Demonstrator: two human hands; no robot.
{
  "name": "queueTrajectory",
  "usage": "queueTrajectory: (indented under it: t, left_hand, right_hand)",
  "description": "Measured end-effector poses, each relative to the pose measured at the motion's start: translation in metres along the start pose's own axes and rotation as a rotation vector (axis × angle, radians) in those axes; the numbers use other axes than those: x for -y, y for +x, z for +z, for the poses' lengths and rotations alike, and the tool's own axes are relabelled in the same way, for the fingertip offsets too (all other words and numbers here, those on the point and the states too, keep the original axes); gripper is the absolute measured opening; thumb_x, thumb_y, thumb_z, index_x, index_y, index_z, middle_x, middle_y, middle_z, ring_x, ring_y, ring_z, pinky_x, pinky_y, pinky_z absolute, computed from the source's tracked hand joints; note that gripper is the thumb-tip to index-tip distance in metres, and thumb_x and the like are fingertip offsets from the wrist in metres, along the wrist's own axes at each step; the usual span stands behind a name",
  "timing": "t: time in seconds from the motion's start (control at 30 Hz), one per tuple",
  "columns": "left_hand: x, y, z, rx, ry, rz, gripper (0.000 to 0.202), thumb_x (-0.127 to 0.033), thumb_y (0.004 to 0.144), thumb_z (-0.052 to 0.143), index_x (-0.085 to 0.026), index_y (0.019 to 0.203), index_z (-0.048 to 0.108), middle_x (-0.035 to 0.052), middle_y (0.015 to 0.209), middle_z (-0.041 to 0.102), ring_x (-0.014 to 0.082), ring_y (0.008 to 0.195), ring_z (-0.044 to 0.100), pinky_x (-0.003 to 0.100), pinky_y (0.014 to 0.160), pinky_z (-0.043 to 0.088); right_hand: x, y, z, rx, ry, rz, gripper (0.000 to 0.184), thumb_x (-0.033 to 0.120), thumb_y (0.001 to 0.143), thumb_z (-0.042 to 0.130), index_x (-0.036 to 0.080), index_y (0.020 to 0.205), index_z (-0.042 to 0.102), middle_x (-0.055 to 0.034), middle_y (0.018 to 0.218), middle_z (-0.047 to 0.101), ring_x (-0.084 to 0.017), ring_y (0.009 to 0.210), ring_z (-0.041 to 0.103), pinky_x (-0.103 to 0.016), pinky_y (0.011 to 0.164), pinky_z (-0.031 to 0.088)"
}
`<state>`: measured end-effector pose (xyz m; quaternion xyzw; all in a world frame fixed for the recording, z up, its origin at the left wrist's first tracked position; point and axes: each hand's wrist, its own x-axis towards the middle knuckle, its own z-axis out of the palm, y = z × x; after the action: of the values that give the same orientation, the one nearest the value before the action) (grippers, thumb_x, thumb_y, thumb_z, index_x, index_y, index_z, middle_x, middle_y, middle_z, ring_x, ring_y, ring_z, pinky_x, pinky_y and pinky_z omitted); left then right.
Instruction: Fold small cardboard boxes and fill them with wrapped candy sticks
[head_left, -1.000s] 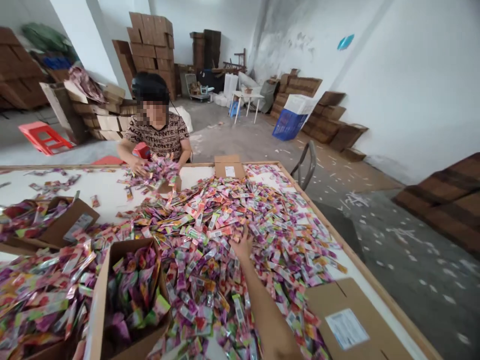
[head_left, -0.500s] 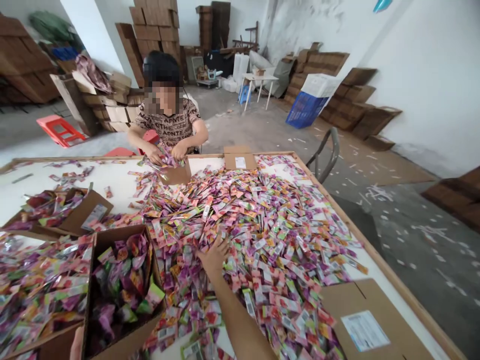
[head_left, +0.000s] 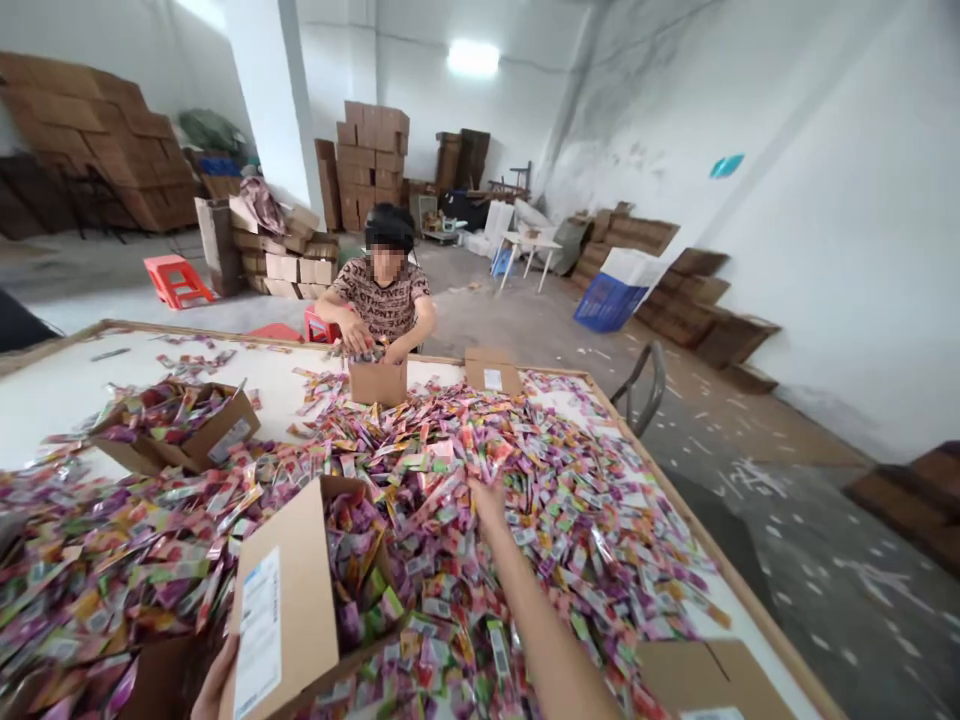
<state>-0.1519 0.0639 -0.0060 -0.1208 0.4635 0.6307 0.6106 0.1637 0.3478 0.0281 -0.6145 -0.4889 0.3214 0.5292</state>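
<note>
My left hand (head_left: 216, 682) grips the left side of a cardboard box (head_left: 296, 580), whose labelled flap stands up towards me. Colourful small packets (head_left: 360, 540) fill this box, which is tilted among more of the same. To its right, my right hand (head_left: 487, 503) is at the large heap of shiny pink, purple, green and orange packets (head_left: 555, 500). Its fingers are closed round a few packets (head_left: 491, 458) that stick up beyond them; the fingertips are partly hidden.
Across the table a person (head_left: 386, 290) has both hands in another box (head_left: 379, 383). A packed open box (head_left: 180, 425) stands at the left. A flattened carton (head_left: 712, 675) lies front right, another closed box (head_left: 493, 372) at the far edge. A metal chair frame (head_left: 645, 390) stands beyond the table's right edge.
My view has tipped up. My right hand, spread over the heap before, now closes on packets. The box's labelled flap has come up into view, with my left hand beside it.
</note>
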Motion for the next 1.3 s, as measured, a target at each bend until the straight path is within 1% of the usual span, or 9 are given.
queueTrajectory:
  t: [0.27,0.47,0.63,0.8,0.87,0.93,1.1,1.2,1.3]
  left_hand:
    - [-0.003,-0.015,0.018,0.062,-0.113,0.001,0.088,-0.028,0.064,0.080,-0.017,0.145,0.046,0.0055,0.070,0.078,0.0330,0.061,0.074,0.047,0.066,0.062]
    - [-0.019,-0.012,-0.004,0.107,-0.180,0.041,0.088,-0.023,0.066,0.076,-0.017,0.147,0.043,0.0087,0.075,0.079,0.0367,0.071,0.075,0.051,0.074,0.061]
    - [-0.014,-0.005,0.005,0.230,-0.248,0.028,0.081,-0.027,0.071,0.074,-0.016,0.145,0.045,0.0138,0.092,0.079,0.0391,0.088,0.073,0.053,0.085,0.059]
    - [0.001,0.000,0.022,0.315,-0.209,-0.033,0.076,-0.025,0.073,0.073,-0.012,0.143,0.048,0.0151,0.090,0.079,0.0406,0.087,0.074,0.054,0.079,0.060]
    - [0.007,0.000,0.022,0.289,-0.189,-0.040,0.077,-0.026,0.073,0.075,-0.012,0.144,0.047,0.0132,0.083,0.079,0.0395,0.082,0.074,0.052,0.076,0.061]
    - [0.013,0.001,0.018,0.265,-0.178,-0.027,0.079,-0.028,0.073,0.075,-0.011,0.145,0.044,0.0111,0.077,0.079,0.0376,0.078,0.075,0.050,0.074,0.061]
    - [0.022,0.009,0.005,0.304,-0.224,-0.040,0.076,-0.029,0.077,0.072,-0.012,0.144,0.043,0.0093,0.073,0.078,0.0338,0.068,0.075,0.044,0.067,0.060]
    - [0.027,0.017,-0.002,0.364,-0.314,-0.058,0.065,-0.029,0.080,0.069,-0.017,0.141,0.048,0.0085,0.073,0.078,0.0293,0.062,0.073,0.037,0.059,0.058]
    - [0.033,0.022,-0.007,0.375,-0.364,-0.036,0.061,-0.028,0.086,0.062,-0.017,0.144,0.046,0.0098,0.073,0.078,0.0277,0.060,0.073,0.036,0.056,0.057]
  right_hand:
    - [0.086,0.005,-0.054,0.078,-0.251,-0.187,0.059,0.032,0.052,0.074,0.023,0.109,0.067,-0.0043,0.099,0.076,-0.027,0.091,0.070,-0.038,0.087,0.052]
    - [0.123,-0.011,-0.063,0.225,0.075,-0.144,0.061,0.043,0.054,0.076,0.017,0.108,0.068,-0.0078,0.094,0.076,-0.027,0.089,0.070,-0.042,0.090,0.052]
    - [0.176,-0.077,-0.028,0.550,0.061,-0.078,0.046,0.039,0.066,0.069,0.018,0.107,0.069,-0.0074,0.093,0.075,-0.026,0.085,0.070,-0.039,0.083,0.053]
    - [0.185,-0.169,0.033,0.622,-0.653,-0.391,0.045,0.028,0.076,0.061,0.018,0.120,0.064,-0.0163,0.111,0.068,-0.030,0.089,0.068,-0.040,0.079,0.051]
    - [0.177,-0.191,0.050,0.708,-0.713,-0.451,0.041,0.033,0.084,0.056,0.018,0.121,0.062,-0.0167,0.109,0.067,-0.030,0.092,0.067,-0.039,0.081,0.050]
    - [0.171,-0.199,0.062,0.870,-0.594,-0.391,0.042,0.039,0.083,0.060,0.019,0.120,0.062,-0.0120,0.103,0.069,-0.029,0.094,0.065,-0.038,0.083,0.050]
    - [0.177,-0.184,0.076,1.150,-0.364,0.025,0.070,0.040,0.063,0.082,0.022,0.125,0.055,-0.0015,0.091,0.070,-0.023,0.085,0.064,-0.038,0.080,0.054]
    - [0.187,-0.167,0.080,1.192,-0.285,0.185,0.081,0.044,0.064,0.083,0.022,0.133,0.047,0.0006,0.086,0.068,-0.019,0.076,0.066,-0.036,0.074,0.056]
    - [0.196,-0.161,0.085,1.025,-0.101,0.311,0.071,0.056,0.081,0.068,0.021,0.137,0.042,-0.0057,0.097,0.069,-0.020,0.083,0.068,-0.039,0.077,0.057]
